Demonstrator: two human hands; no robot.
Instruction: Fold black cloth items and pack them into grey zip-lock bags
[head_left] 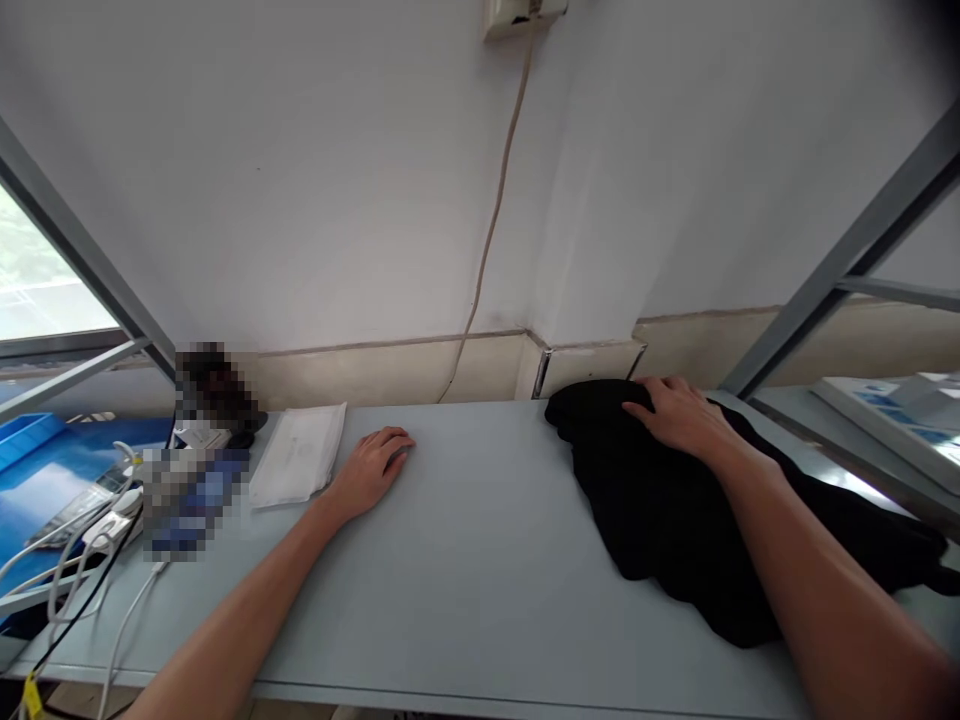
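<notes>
At the far left, beyond the table's edge, a blue tray (30, 432) sat on a blue surface, and I could not tell what it held; white cables (82, 560) looped over the near-left corner beside a pixelated patch that hid whatever lay there. Just right of that patch a flat white packet (298, 466) lay on the table, its right edge just beside the left hand (373, 468). That hand rested palm down on the bare tabletop, fingers loosely curled and released, holding nothing. The table (480, 560) was pale grey and smooth, running up to a white wall with a cream skirting strip along its base. A beige cord (491, 225) hung down the wall from a fitting at the top and reached the skirting near the middle. Farther right, a black garment (660, 510) lay crumpled on the right half of the table, matte and creased, its bulk spreading from the far edge by the wall toward the near right, where part of it passed under the forearm. The right hand (679, 412) lay flat on the garment's far end, fingers spread and pressing on the cloth rather than clenched around it. Grey metal frame bars (840, 265) slanted up at both sides, and at the far right lay white and blue flat items (900, 410) that were too blurred to identify.
</notes>
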